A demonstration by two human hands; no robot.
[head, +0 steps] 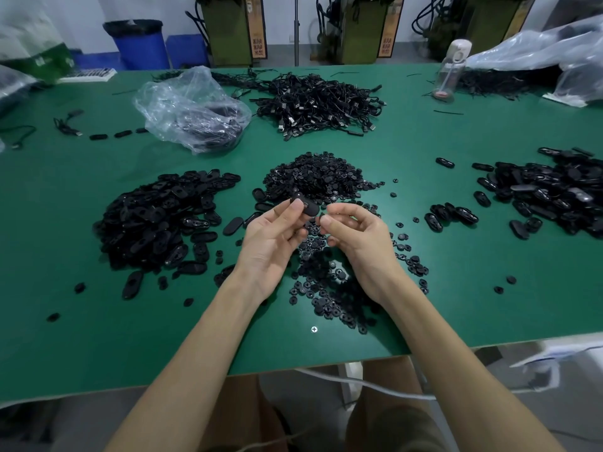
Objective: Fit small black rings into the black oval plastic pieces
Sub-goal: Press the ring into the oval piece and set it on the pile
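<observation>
My left hand [272, 238] pinches a black oval plastic piece [305, 205] between thumb and fingers, lifted above the green table [81, 337]. Just to its right, my right hand [355, 238] pinches a small black ring [321, 220] at thumb and fingertip, close to the oval piece but apart from it. A heap of small black rings [318, 176] lies behind my hands, and more rings [326, 282] are spread beneath and between my wrists. A big pile of oval pieces [156, 223] lies at the left.
Another pile of oval pieces [554, 190] lies at the right. A heap of black cables [319, 102] and a clear plastic bag [192, 109] sit farther back. A clear bottle [448, 73] stands at the back right. The table's front edge runs just below my forearms.
</observation>
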